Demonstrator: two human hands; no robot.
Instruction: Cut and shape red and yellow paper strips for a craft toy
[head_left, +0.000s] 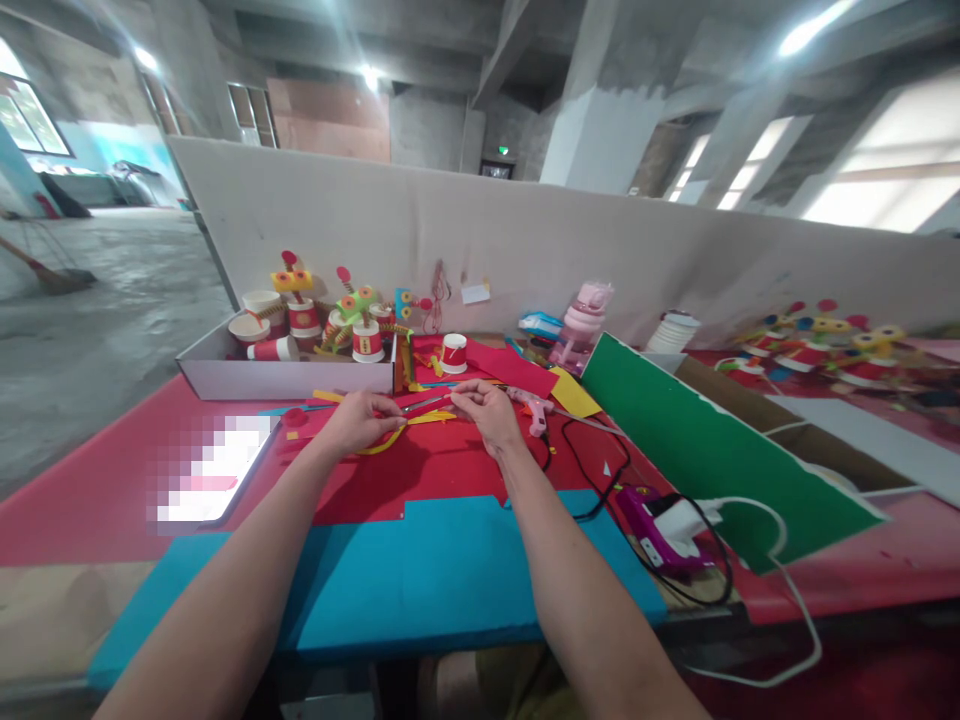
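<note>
My left hand (361, 421) and my right hand (486, 411) meet over the middle of the red paper covering the table. A narrow red strip (429, 405) with a greyish edge stretches between their fingertips, pinched at both ends. Its exact kind is too small to make out. Yellow paper strips (431, 417) lie just under and beside it, one curving below my left fingers. Right of my right hand rests a pink glue gun (532, 410). Behind the hands stands a red and white paper cup (454, 353).
At the back left, a white box (285, 380) holds paper-cup figures. A lit phone or tablet (217, 470) lies left. Blue sheets (420, 580) cover the front. A purple power strip (660, 530) with cables and a green panel (720, 450) stand right. A pink tumbler (585, 325) is behind.
</note>
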